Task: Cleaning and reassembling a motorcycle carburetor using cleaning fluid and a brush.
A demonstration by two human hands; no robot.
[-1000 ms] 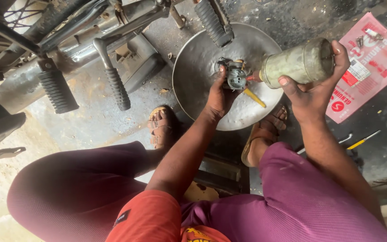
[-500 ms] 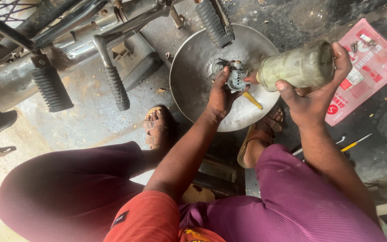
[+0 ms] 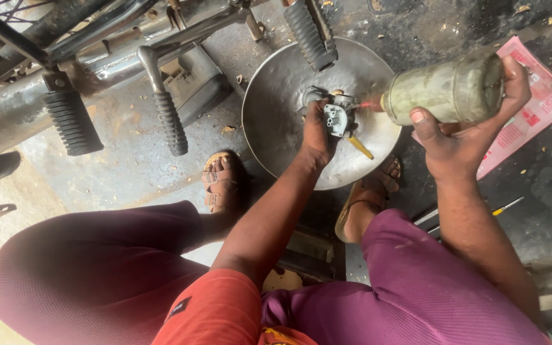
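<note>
Your left hand (image 3: 317, 134) is closed around a small metal carburettor (image 3: 338, 117), holding it over the middle of the wide round metal pan (image 3: 276, 115) on the floor. Your right hand (image 3: 464, 137) is wrapped around a grimy greenish bottle (image 3: 445, 89), tipped on its side so that its reddish nozzle (image 3: 372, 103) points at the carburettor and sits just beside it, perhaps touching. Both hands are full, neither one open.

As for how far along you are: the carburettor is off the motorcycle (image 3: 97, 51) and in your grip, and the bottle is already aimed at it, so the rinsing looks to be under way rather than finished. I cannot tell whether liquid is coming out at this instant, and the pan shows little pooled in it. The part still looks dirty, and nothing shows it being refitted, so the cleaning and the putting back both seem left to do.

A yellow-handled tool (image 3: 360, 147) lies in the pan just below the carburettor. Another screwdriver (image 3: 506, 206) rests on the floor to your right, near a pink printed packet (image 3: 531, 108). Your sandalled feet (image 3: 222, 182) sit just at the pan's near edge
</note>
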